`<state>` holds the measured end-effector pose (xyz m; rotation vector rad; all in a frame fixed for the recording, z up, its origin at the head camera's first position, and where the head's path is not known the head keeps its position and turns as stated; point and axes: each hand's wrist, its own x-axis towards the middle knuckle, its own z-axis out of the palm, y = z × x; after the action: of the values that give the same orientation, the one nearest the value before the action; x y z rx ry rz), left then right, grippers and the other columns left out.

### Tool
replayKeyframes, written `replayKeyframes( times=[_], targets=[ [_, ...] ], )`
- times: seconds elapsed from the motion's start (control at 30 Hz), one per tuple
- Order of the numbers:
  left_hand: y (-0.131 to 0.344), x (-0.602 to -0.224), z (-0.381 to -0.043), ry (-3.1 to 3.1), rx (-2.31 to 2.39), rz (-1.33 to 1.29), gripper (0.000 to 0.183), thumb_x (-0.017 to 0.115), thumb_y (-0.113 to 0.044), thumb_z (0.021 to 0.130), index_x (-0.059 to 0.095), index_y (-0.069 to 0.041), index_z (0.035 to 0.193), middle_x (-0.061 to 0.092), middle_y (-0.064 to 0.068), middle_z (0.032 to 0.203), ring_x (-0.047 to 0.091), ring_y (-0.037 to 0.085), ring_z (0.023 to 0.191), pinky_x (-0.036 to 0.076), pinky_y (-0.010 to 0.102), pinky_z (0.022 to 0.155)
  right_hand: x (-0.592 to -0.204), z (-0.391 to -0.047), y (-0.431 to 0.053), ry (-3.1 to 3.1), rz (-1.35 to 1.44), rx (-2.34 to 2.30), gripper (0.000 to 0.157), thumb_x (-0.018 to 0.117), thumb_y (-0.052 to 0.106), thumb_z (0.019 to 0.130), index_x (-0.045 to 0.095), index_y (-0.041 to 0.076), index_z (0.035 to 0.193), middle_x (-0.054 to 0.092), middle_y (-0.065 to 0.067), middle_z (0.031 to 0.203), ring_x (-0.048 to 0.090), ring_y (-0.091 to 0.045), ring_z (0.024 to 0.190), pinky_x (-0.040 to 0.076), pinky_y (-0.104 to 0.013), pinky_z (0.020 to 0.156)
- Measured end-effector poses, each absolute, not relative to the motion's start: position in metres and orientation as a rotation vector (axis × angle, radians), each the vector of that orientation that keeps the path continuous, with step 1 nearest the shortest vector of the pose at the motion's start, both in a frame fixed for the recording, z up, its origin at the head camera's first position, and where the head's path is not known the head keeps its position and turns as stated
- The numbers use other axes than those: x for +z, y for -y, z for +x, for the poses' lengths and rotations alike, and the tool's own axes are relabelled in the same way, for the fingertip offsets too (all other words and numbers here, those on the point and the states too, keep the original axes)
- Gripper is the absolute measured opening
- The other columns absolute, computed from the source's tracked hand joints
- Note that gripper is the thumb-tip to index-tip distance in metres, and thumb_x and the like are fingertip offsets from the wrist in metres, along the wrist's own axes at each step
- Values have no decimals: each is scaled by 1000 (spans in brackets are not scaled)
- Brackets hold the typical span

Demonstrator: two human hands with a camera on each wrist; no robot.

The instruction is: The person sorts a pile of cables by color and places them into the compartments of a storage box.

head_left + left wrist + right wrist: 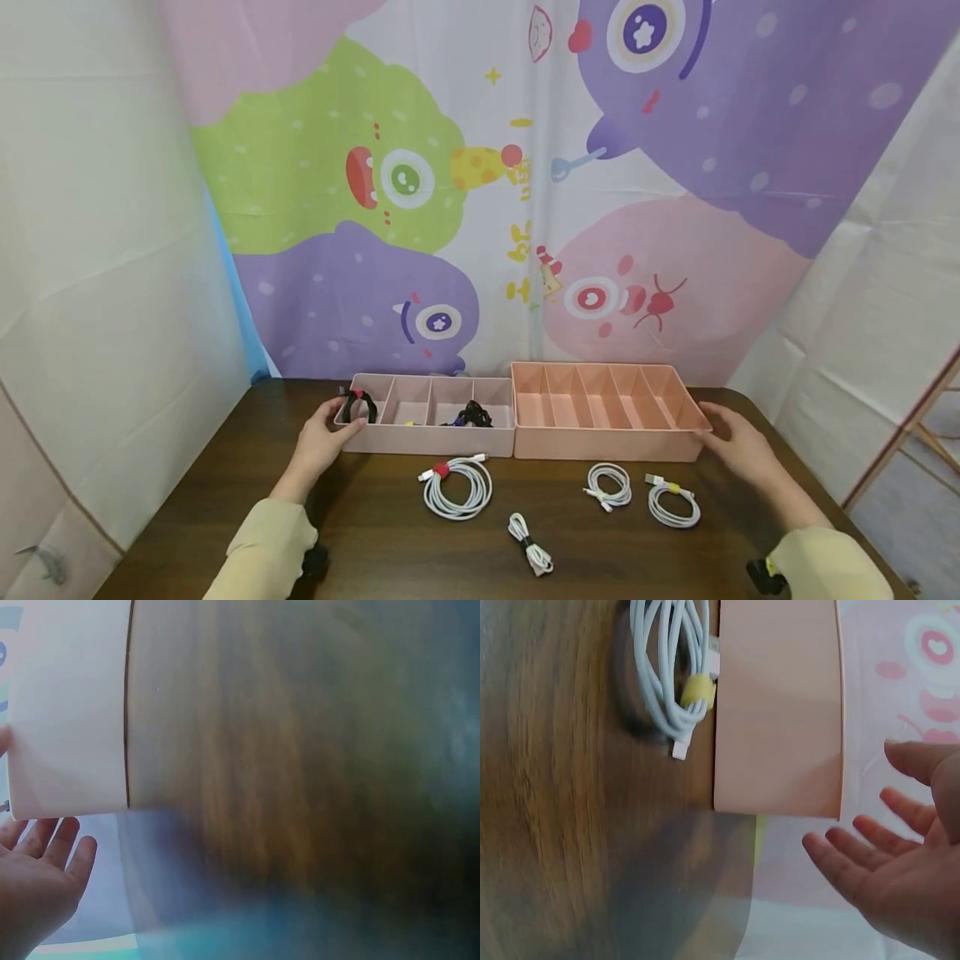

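Note:
Two divided organizer boxes stand side by side on the table: a pale pink box [427,440] at left and a peach box [603,445] at right. My left hand [324,433] rests at the pale box's left end, thumb near the front rim; its fingers [60,844] lie straight along that end. Beside the peach box's right end is my right hand [738,442], fingers spread and holding nothing; the right wrist view shows a gap between them. A black coiled cable [360,407] with a red tie and a dark cable bundle [474,414] sit in the pale box.
In front of the boxes lie a large white coiled cable [459,492] with a red tie, a folded white cable [529,546] with a black tie, and two smaller white coils [608,487], [673,506]. A cartoon-print curtain [405,283] hangs behind the table.

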<state>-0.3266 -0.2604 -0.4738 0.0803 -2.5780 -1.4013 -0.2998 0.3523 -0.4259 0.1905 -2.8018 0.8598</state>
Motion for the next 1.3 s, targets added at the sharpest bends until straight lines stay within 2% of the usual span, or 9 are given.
replayKeyframes(
  times=[0.23, 0.43, 0.97, 1.17, 1.3],
  targets=[
    [260, -474, -326, 2585, -1390, 69, 61, 64, -25, 90, 38, 3, 138, 43, 27, 138, 43, 40, 124, 37, 52, 100, -425, -290, -343, 2715, 140, 854, 54, 59, 25, 93, 42, -8, 132, 52, -34, 123, 53, -48, 109, 42, -58, 87],
    [259, -475, -327, 2575, -1415, 69, 62, 66, -23, 88, 39, 4, 137, 43, 29, 138, 40, 41, 128, 32, 52, 105, -427, -279, -338, 2695, 124, 865, 53, 60, 25, 93, 44, -6, 132, 57, -32, 119, 54, -46, 109, 42, -58, 85],
    [260, -476, -327, 2542, -1465, 83, 62, 66, -23, 88, 39, 4, 137, 40, 27, 141, 37, 41, 131, 32, 51, 106, -427, -263, -322, 2547, 212, 772, 37, 66, 13, 87, 57, -2, 120, 65, -22, 108, 58, -41, 103, 43, -54, 81],
    [258, -475, -326, 2520, -1494, 93, 62, 67, -22, 88, 39, 4, 137, 39, 27, 142, 36, 40, 132, 30, 50, 107, -431, -259, -321, 2533, 219, 709, 36, 70, 15, 84, 61, 1, 117, 68, -16, 103, 61, -36, 97, 46, -33, 76],
    [258, -475, -326, 2503, -1520, 91, 62, 67, -21, 88, 39, 4, 137, 39, 26, 143, 38, 39, 131, 32, 49, 106, -434, -256, -322, 2542, 221, 699, 35, 71, 17, 83, 62, 3, 114, 69, -13, 101, 62, -33, 95, 47, -35, 76]
  ],
)
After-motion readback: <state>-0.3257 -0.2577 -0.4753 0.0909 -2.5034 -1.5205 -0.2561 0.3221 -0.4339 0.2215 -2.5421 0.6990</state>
